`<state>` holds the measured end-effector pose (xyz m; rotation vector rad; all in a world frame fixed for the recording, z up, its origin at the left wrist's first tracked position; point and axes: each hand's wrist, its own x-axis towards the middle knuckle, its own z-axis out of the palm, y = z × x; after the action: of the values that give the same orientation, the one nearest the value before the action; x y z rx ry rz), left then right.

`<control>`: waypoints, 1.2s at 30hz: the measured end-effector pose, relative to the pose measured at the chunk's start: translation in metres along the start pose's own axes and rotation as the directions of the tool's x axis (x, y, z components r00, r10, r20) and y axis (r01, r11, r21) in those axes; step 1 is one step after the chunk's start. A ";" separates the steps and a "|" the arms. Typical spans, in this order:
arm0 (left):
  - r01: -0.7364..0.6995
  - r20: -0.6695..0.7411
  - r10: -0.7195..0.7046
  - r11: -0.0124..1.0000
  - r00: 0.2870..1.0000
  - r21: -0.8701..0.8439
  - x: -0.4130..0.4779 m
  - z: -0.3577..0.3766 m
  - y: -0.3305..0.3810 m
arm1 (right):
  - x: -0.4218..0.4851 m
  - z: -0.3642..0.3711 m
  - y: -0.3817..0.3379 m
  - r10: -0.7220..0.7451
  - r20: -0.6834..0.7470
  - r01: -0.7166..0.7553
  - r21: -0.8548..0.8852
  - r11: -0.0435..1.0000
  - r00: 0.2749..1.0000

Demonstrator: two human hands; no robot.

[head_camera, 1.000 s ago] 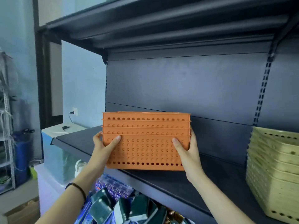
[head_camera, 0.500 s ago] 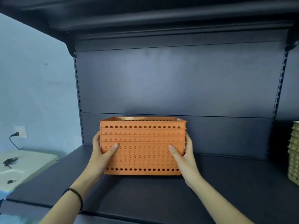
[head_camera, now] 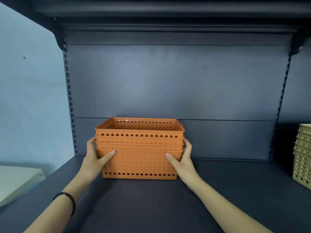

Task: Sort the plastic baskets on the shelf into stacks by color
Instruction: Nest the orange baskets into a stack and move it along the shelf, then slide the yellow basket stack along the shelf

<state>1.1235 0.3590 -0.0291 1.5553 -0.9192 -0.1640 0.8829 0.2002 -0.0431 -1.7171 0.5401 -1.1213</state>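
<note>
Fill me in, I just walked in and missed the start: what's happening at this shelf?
A person is sorting baskets by color. Both hands, left hand and right hand, grip the ends of a nested stack of orange baskets, which sits on the dark shelf near its back panel. A stack of pale yellow baskets stands apart at the far right.

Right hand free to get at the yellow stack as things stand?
Probably not yet: the right hand is clamped on the orange stack, as is the left hand. Once let go, bare shelf lies between it and the yellow stack; nothing blocks.
</note>
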 end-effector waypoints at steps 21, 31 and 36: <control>-0.555 0.398 0.437 0.329 0.807 0.764 -0.219 0.230 0.144 | -0.166 -0.276 -0.061 0.083 0.231 0.157 -0.843 0.514 0.970; -0.569 0.425 0.379 0.539 0.822 0.621 -0.296 0.381 0.218 | -0.231 -0.484 -0.063 0.093 -0.002 -0.033 -0.945 0.324 0.996; -0.560 0.442 0.346 0.482 0.828 0.673 -0.288 0.436 0.242 | -0.216 -0.548 -0.050 0.072 -0.115 -0.131 -0.944 0.301 0.991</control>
<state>0.5644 0.2206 -0.0285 2.0326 -1.7507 0.5380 0.2974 0.1211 -0.0391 -2.6074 1.5908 -0.7164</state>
